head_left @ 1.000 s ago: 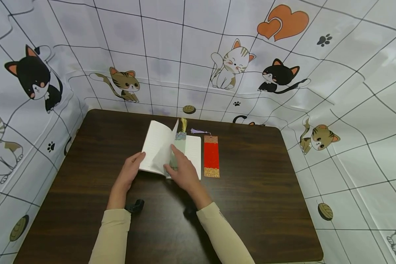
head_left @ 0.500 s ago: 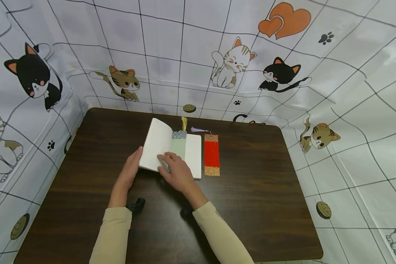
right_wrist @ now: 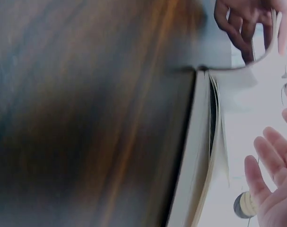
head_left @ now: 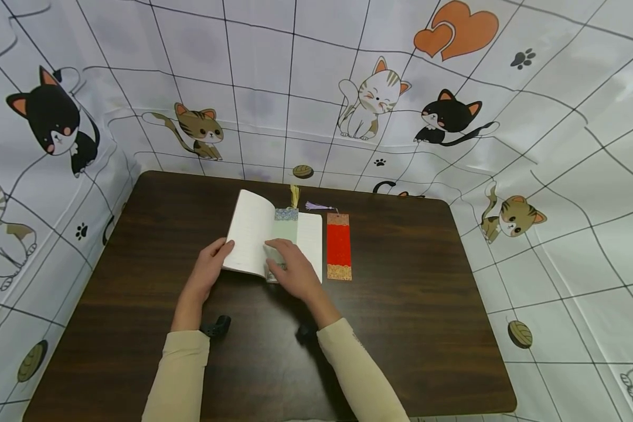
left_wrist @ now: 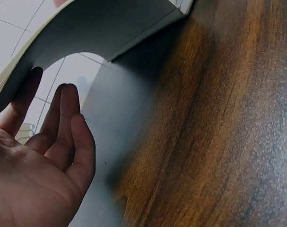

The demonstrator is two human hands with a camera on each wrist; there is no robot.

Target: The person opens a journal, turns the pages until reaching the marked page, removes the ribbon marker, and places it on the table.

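An open notebook (head_left: 249, 231) with white pages lies near the middle of the table, its left half lifted and curved. My left hand (head_left: 208, 264) pinches that left edge, thumb on the page and index finger under the cover (left_wrist: 115, 28), as the left wrist view shows. A pale green bookmark (head_left: 286, 227) with a blue patterned top and yellow tassel (head_left: 294, 196) lies along the notebook's inner fold. Over its lower part reaches my right hand (head_left: 294, 271), fingers loosely bent, hiding some of it. In the right wrist view these fingers (right_wrist: 266, 151) are spread beside the page edges.
Right of the notebook lies a red bookmark (head_left: 339, 246) with gold ends and a purple tassel (head_left: 319, 206). The dark wooden table (head_left: 411, 328) reaches back to a white curtain (head_left: 264, 70) printed with cats and grid lines.
A raised page beside the bookmark has gone over to the left side. My right hand moved left onto the page, then back right over the bookmark. My left thumb is back on the page.
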